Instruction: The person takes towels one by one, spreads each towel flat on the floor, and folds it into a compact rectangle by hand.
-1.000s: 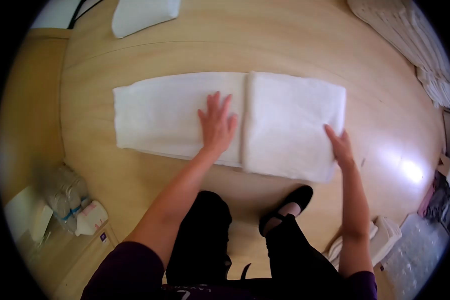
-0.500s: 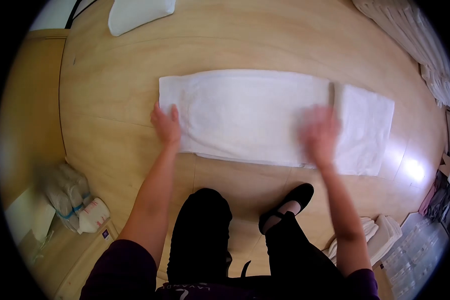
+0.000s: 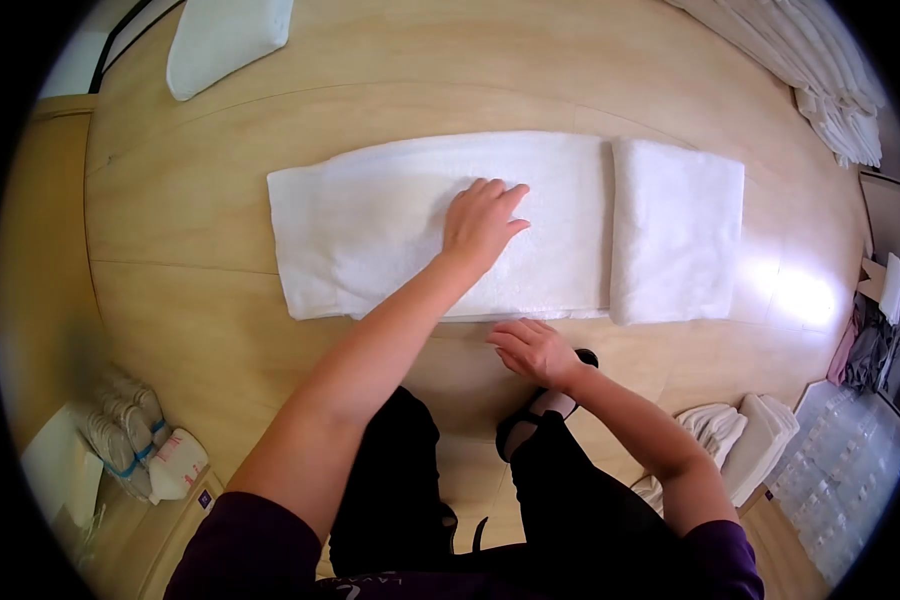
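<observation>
A white towel [image 3: 390, 240] lies in a long folded strip across the light wood floor, and its right end is folded over into a thicker section [image 3: 678, 230]. My left hand [image 3: 483, 222] is over the middle of the strip, palm down, fingers apart and slightly bent, with nothing in it. Whether it presses on the cloth or hovers just above, I cannot tell. Close to the towel's near edge is my right hand [image 3: 535, 352], apart from the cloth, its fingers loosely extended and holding nothing.
Another white folded cloth [image 3: 225, 45] lies at the far left. Gathered pale fabric [image 3: 805, 70] hangs at the upper right. Wrapped bundles [image 3: 125, 430] stand at the lower left; white folded cloths [image 3: 760, 445] and clear plastic packs [image 3: 838, 480] are at the lower right. My shoe [image 3: 515, 430] is near the towel.
My left hand has left the towel's left end and moved right to its middle. My right hand has drawn back from near the fold to the near edge. The view has shifted slightly.
</observation>
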`<move>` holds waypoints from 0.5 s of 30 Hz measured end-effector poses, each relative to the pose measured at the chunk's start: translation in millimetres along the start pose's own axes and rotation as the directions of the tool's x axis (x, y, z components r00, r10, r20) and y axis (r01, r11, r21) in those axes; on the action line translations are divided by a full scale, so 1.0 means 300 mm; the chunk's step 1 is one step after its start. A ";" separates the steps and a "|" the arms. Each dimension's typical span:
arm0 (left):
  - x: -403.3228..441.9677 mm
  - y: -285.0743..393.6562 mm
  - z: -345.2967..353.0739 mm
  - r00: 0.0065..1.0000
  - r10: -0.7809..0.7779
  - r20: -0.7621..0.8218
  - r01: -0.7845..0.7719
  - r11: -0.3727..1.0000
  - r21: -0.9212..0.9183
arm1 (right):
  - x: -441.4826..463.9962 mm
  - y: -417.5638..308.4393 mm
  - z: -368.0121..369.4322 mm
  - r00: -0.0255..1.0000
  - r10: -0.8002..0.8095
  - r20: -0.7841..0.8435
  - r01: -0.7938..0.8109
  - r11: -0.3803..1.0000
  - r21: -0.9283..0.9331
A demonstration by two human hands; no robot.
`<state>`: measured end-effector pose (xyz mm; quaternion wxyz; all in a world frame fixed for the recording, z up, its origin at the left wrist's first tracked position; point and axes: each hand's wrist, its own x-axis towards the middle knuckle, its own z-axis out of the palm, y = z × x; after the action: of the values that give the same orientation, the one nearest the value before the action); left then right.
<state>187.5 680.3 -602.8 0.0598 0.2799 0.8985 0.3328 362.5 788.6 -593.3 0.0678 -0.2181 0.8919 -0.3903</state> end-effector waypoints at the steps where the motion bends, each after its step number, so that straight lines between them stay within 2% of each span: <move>1: 0.018 0.008 0.049 0.999 0.035 -0.004 -0.035 0.997 0.064 | -0.012 0.000 -0.005 1.000 0.017 -0.011 -0.017 1.000 0.003; 2: 0.027 -0.002 0.087 0.997 0.072 -0.004 -0.071 0.989 0.131 | -0.021 0.002 -0.001 0.999 0.035 -0.026 -0.035 0.999 0.010; 5: 0.052 -0.003 0.101 0.987 0.050 0.152 -0.081 0.976 0.203 | -0.041 0.006 -0.018 0.995 0.079 -0.063 -0.076 0.996 0.057; 8: 0.003 -0.017 0.056 0.991 0.030 0.132 -0.034 0.999 0.033 | -0.056 0.030 -0.049 0.973 0.194 -0.123 -0.179 0.976 0.122; 11: -0.096 -0.043 -0.060 0.945 -0.301 0.124 0.320 0.929 -0.185 | -0.057 0.054 -0.065 0.925 0.337 -0.174 -0.291 0.925 0.245; 13: -0.194 -0.129 -0.173 0.876 -0.478 0.068 0.476 0.833 -0.281 | -0.053 0.061 -0.082 0.896 0.416 -0.155 -0.358 0.883 0.303; 14: -0.258 -0.188 -0.244 0.840 -0.542 0.002 0.496 0.769 -0.404 | -0.050 0.062 -0.091 0.891 0.430 -0.144 -0.370 0.873 0.319; 15: -0.333 -0.273 -0.327 0.792 -0.606 -0.067 0.552 0.760 -0.342 | -0.048 0.062 -0.099 0.881 0.453 -0.133 -0.395 0.861 0.321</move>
<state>204.2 519.9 -586.6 0.1239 -0.0554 0.8800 0.4552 360.6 825.9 -587.2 0.0914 0.0377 0.8546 -0.5099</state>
